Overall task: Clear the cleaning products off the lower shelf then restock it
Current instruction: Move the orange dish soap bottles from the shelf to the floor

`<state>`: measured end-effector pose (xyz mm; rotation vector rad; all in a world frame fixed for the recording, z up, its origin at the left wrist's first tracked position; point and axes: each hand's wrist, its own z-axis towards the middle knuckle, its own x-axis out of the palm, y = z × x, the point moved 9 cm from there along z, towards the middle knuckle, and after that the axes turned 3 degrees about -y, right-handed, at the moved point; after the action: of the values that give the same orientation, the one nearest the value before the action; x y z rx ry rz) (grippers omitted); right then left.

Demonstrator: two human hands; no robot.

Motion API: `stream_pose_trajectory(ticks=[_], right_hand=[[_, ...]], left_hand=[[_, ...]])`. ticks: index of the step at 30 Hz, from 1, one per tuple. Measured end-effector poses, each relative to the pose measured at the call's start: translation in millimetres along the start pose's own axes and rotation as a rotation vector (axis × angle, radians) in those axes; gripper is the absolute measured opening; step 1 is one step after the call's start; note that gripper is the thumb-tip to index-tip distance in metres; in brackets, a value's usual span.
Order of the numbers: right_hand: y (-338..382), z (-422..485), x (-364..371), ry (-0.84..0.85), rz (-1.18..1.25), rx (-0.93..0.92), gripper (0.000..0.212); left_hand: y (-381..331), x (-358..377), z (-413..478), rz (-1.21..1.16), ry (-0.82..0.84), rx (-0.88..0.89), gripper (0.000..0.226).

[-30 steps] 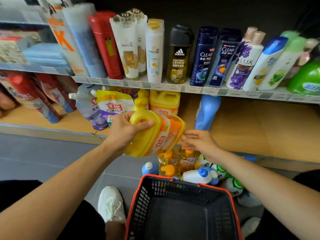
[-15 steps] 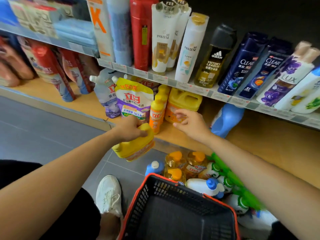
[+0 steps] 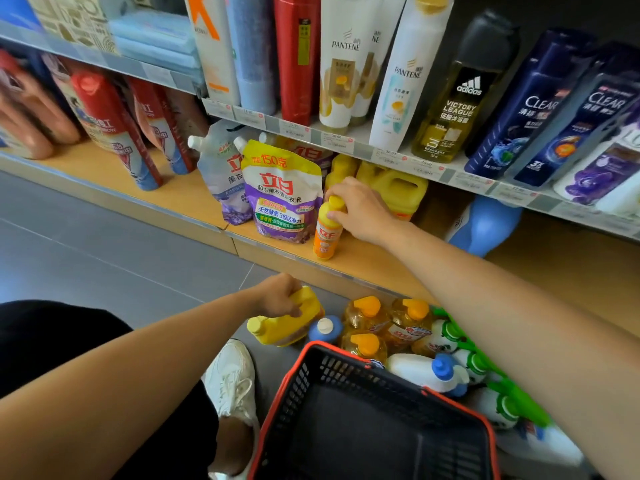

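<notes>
Grey floor tiles (image 3: 121, 244) ran along the foot of the wooden lower shelf (image 3: 194, 199), and a cluster of bottles (image 3: 391, 323) stood on them just behind a red-rimmed basket (image 3: 294, 372). The left hand (image 3: 277, 294) curled its fingers over the handle end of a yellow jug (image 3: 284, 329), low at the edge of that cluster, probably to park it with the cleared stock; whether it touched the floor I could not tell. The right hand (image 3: 360, 211) gripped the yellow cap of a small orange bottle (image 3: 327, 233) standing upright near the shelf's front edge, beside a purple pouch (image 3: 282, 192). Gripping it at the top likely allowed a clean lift. Another jug (image 3: 398, 188) and a blue bottle (image 3: 485, 225) stood on the shelf, so clearing looked unfinished.
</notes>
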<state>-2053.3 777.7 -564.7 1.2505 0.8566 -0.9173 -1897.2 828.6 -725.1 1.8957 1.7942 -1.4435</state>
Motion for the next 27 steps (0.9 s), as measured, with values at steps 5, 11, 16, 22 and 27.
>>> stream_pose_trajectory(ticks=[5, 11, 16, 22, 27], right_hand=[[-8.2, -12.0, -6.1, -0.063, 0.022, 0.002, 0.030], [-31.6, -54.5, -46.4, -0.233, 0.158, 0.051, 0.022], [-40.4, -100.1, -88.2, -0.304, 0.228, 0.097, 0.021], [-38.8, -159.9, -124.0, -0.316, 0.385, 0.170, 0.019], [-48.9, -203.2, -143.4, -0.396, 0.609, 0.199, 0.017]], left_hand=[[-2.3, 12.7, 2.5, -0.010, 0.055, 0.003, 0.076], [-7.2, 11.2, 6.7, -0.130, 0.079, -0.011, 0.076], [-34.3, -29.3, -5.5, -0.233, -0.223, 0.060, 0.086], [-133.0, -55.9, -52.4, -0.245, -0.363, 0.489, 0.093], [-175.4, -56.8, -85.7, -0.108, -0.392, 0.657, 0.076]])
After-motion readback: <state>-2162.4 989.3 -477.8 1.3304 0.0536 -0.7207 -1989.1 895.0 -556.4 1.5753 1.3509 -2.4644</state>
